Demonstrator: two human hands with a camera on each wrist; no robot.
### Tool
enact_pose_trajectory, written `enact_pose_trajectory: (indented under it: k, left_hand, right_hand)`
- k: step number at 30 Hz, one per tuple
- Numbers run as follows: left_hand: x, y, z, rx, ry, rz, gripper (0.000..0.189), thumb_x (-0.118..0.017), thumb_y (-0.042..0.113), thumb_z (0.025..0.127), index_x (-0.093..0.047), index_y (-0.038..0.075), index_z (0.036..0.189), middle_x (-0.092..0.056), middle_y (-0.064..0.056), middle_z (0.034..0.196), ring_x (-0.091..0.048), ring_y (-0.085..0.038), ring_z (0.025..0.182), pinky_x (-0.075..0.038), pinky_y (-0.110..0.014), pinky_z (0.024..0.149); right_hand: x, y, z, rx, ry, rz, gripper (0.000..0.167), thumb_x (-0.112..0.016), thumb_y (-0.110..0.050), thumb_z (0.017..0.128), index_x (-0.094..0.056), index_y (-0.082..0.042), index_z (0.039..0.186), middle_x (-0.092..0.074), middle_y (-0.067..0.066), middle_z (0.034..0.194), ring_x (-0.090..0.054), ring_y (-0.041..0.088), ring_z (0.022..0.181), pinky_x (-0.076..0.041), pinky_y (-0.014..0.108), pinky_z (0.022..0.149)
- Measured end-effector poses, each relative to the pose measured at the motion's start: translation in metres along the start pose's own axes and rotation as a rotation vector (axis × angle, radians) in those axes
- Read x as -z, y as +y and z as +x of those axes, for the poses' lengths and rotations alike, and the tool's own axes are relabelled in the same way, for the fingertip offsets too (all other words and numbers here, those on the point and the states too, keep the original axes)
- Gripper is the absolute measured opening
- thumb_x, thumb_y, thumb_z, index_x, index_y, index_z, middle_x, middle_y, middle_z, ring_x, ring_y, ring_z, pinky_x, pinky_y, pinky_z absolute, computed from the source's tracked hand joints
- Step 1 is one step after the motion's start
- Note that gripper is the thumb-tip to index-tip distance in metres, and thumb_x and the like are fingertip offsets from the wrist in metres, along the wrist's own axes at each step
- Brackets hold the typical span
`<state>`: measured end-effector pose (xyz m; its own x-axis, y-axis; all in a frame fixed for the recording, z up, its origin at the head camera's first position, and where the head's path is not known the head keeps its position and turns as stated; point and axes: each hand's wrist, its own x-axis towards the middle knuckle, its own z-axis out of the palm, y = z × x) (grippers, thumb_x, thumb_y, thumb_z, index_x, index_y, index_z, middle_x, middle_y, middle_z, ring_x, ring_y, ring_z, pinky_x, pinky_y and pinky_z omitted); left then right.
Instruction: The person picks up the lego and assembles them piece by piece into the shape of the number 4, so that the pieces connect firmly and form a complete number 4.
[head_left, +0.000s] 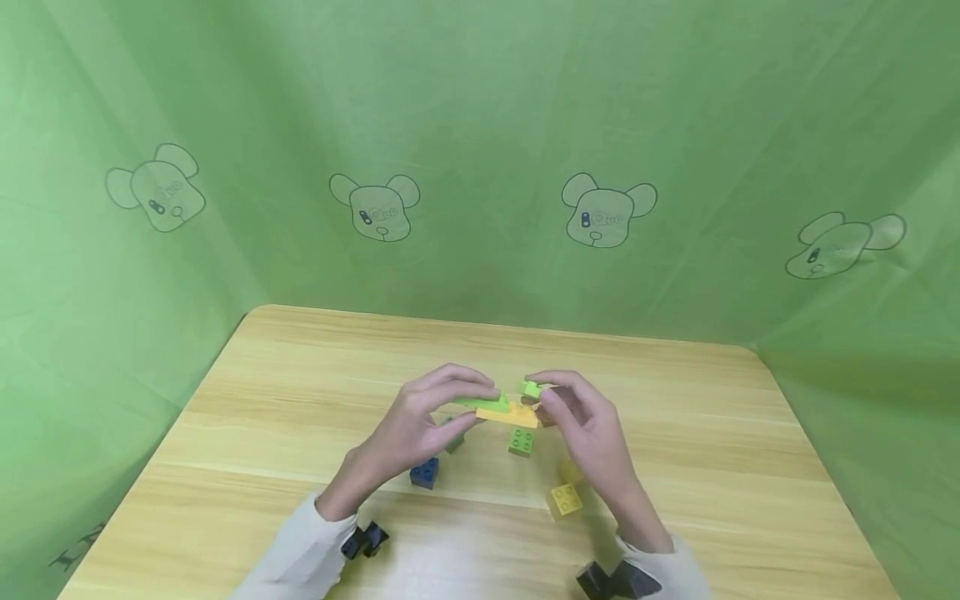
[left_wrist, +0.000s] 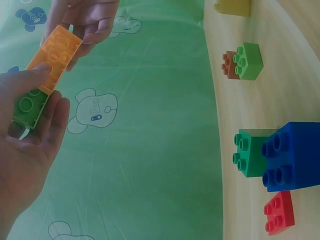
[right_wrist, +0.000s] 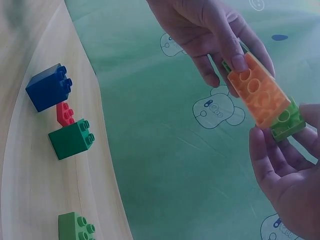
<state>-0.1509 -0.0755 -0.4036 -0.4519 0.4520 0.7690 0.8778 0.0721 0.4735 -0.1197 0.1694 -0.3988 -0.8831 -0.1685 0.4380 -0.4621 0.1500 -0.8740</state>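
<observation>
In the head view, my left hand (head_left: 427, 412) holds a long orange brick (head_left: 517, 414) and a green brick (head_left: 483, 403) joined to it, overlapping its left end. The left wrist view shows the thumb lying on the orange brick's hollow underside, beside the green brick (left_wrist: 31, 106). My right hand (head_left: 596, 429) pinches a small light green brick (head_left: 531, 389) between thumb and fingers, just above the orange brick's right end. From the right wrist, this light green brick (right_wrist: 289, 120) appears close against that end; I cannot tell whether they are joined.
On the wooden table (head_left: 300, 367) lie a blue brick (head_left: 424, 472), a dark green brick (left_wrist: 247, 152), a red brick (left_wrist: 279, 213), a light green brick (head_left: 521, 442), a brownish brick (left_wrist: 230, 65) and a yellow brick (head_left: 566, 500). A green curtain (head_left: 480, 100) surrounds the table's back and sides.
</observation>
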Motion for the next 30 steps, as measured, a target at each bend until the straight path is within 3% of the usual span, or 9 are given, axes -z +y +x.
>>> enact_pose_trajectory:
  k: [5,15,20,25,30]
  left_hand:
    - [-0.0002,0.0001,-0.0001,-0.006,0.003,-0.005,0.036,-0.078,-0.011,0.083,-0.073,0.000,0.117,-0.071,-0.014,0.119,-0.069,-0.028,0.111,-0.059,-0.033,0.097]
    - [-0.0007,-0.0012,0.0021,-0.031,0.021,-0.013,0.037,-0.079,-0.011,0.082,-0.071,-0.001,0.116,-0.071,-0.015,0.117,-0.069,-0.029,0.109,-0.058,-0.035,0.098]
    - [-0.0011,-0.0008,0.0019,-0.021,0.029,-0.010,0.036,-0.079,-0.011,0.082,-0.071,-0.001,0.116,-0.071,-0.015,0.117,-0.070,-0.029,0.109,-0.058,-0.036,0.098]
    - [-0.0019,0.0001,0.0013,-0.019,0.043,-0.013,0.037,-0.080,-0.011,0.081,-0.071,-0.001,0.115,-0.072,-0.015,0.116,-0.070,-0.030,0.108,-0.058,-0.037,0.098]
    - [-0.0031,0.0015,0.0010,-0.019,0.044,-0.032,0.036,-0.079,-0.011,0.081,-0.071,-0.002,0.115,-0.072,-0.015,0.116,-0.070,-0.030,0.108,-0.058,-0.037,0.098]
  right_hand:
    - [-0.0006,-0.0013,-0.0011,0.039,-0.030,-0.011,0.023,-0.055,0.004,0.104,-0.066,0.001,0.124,-0.070,0.008,0.115,-0.067,0.014,0.091,-0.062,0.028,0.078]
    - [-0.0004,-0.0024,-0.0001,0.149,-0.097,-0.046,0.030,-0.058,0.011,0.099,-0.068,0.001,0.125,-0.068,0.015,0.120,-0.065,0.015,0.110,-0.057,0.025,0.095]
    - [0.0013,-0.0039,-0.0018,0.150,-0.139,-0.112,0.038,-0.068,0.008,0.093,-0.066,-0.002,0.129,-0.066,0.011,0.125,-0.065,0.014,0.104,-0.059,0.026,0.091]
    - [0.0000,-0.0041,-0.0019,0.237,-0.157,-0.218,0.057,-0.084,0.004,0.080,-0.064,-0.004,0.133,-0.065,0.010,0.127,-0.063,0.015,0.105,-0.061,0.026,0.086]
    - [-0.0032,-0.0024,-0.0010,0.328,-0.116,-0.280,0.050,-0.083,0.007,0.079,-0.067,-0.002,0.126,-0.068,0.010,0.121,-0.066,0.016,0.103,-0.061,0.023,0.082]
